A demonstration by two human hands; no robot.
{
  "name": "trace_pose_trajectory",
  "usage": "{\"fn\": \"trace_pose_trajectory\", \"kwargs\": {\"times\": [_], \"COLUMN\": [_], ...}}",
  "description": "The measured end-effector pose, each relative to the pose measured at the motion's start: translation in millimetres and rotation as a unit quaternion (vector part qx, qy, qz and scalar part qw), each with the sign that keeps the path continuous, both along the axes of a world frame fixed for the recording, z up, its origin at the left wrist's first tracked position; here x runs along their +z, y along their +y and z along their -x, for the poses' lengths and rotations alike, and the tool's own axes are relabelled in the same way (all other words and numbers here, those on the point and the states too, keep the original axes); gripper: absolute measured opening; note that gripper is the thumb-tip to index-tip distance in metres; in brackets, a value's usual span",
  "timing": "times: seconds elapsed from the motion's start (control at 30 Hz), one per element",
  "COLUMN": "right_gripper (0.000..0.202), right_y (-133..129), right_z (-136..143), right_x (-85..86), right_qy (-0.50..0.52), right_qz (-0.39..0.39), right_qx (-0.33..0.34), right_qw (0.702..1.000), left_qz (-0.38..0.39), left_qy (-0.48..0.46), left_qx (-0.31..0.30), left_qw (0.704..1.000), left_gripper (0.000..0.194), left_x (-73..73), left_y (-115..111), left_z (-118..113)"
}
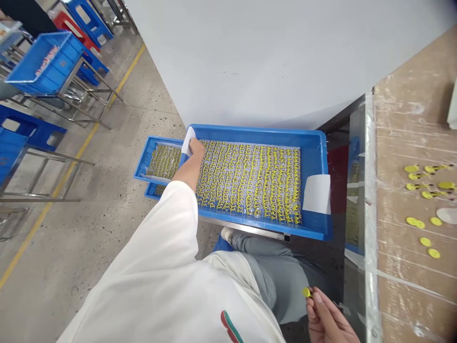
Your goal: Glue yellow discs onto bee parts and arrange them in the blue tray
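Observation:
My left hand [197, 148] is at the left end of a large blue crate [260, 128], next to a white paper [188, 140] on its rim. Its fingers look curled, and what they grip, if anything, is hidden. Many small yellow-and-dark pieces [250, 178] lie in close rows on a pale sheet inside the crate. Low at the right, my right hand [328, 319] pinches a small part with a round yellow disc [306, 292] and a dark stem between thumb and fingers.
Right of me, a brown-covered table [400, 295] carries loose yellow discs [415, 222] and stemmed yellow parts [419, 176]. A smaller blue crate [141, 157] sits beyond the large one. A white panel [250, 62] rises behind. Further left stand metal-legged stands and another blue crate [53, 71].

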State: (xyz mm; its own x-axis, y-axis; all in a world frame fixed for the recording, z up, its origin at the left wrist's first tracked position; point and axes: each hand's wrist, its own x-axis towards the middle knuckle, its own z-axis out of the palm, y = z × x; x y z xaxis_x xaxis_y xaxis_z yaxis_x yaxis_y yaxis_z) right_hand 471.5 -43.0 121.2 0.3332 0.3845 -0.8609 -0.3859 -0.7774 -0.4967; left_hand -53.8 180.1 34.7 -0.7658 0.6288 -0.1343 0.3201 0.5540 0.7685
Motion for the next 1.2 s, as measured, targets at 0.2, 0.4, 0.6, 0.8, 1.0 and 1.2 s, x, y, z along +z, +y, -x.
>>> {"fn": "trace_pose_trajectory", "kwargs": {"times": [0.2,0.4,0.6,0.8,1.0,1.2], "right_gripper": [0.061,0.054,0.049,0.047,0.051,0.05], "right_y": [21,61,78,72,66,69], "right_z": [31,119,189,200,198,180], "right_x": [-5.7,1.9,6.4,1.2,4.5,17.0], "right_qy": [0.032,0.113,0.191,0.112,0.034,-0.084], "right_qz": [-0.077,-0.158,-0.221,-0.297,-0.338,-0.395], "right_qx": [0.075,0.19,0.232,0.259,0.361,0.384], "right_qw": [0.994,0.962,0.928,0.912,0.868,0.831], "left_qz": [-0.087,-0.143,-0.24,-0.288,-0.278,-0.267], "left_qy": [-0.097,-0.399,-0.695,-0.675,-0.655,-0.609], "left_qx": [0.08,-0.015,-0.043,-0.023,0.029,0.04], "left_qw": [0.988,0.906,0.677,0.679,0.702,0.746], "left_gripper": [0.035,0.028,0.037,0.035,0.037,0.022], "left_x": [26.7,50.2,75.4,93.6,88.1,79.0], "left_y": [-51,-165,-200,-200,-202,-195], "left_z": [-34,-155,-221,-228,-229,-215]}}
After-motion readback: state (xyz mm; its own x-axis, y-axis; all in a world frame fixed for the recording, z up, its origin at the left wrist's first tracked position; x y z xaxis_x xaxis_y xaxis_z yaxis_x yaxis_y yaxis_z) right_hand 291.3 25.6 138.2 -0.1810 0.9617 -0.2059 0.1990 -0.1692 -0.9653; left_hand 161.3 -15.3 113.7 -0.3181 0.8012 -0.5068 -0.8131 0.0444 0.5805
